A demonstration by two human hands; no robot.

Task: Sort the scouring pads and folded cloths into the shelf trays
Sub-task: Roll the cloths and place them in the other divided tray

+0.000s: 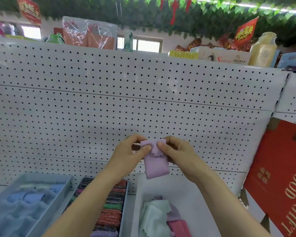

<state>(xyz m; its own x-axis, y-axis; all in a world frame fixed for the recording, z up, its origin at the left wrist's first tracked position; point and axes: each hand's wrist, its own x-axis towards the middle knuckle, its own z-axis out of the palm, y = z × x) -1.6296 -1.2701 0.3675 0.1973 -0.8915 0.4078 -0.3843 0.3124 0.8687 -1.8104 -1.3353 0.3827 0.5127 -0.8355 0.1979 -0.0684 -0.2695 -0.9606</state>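
Note:
A folded lilac cloth [156,164] hangs in the air in front of the pegboard, above the trays. My left hand [130,152] pinches its upper left corner and my right hand [175,151] pinches its upper right corner. Below, a white tray [191,194] holds loose cloths: a pale green one [155,218], a pink one [179,228] and a lilac one. The middle tray [125,207] is packed with a row of glittery scouring pads [112,211] in red, green and dark colours. A blue tray [61,189] at the left holds folded blue cloths [26,198].
A white pegboard [109,103] forms the back wall of the shelf. A red gift box [280,177] stands at the right. Boxes, a jar [262,49] and wrapped goods sit on top of the shelf unit.

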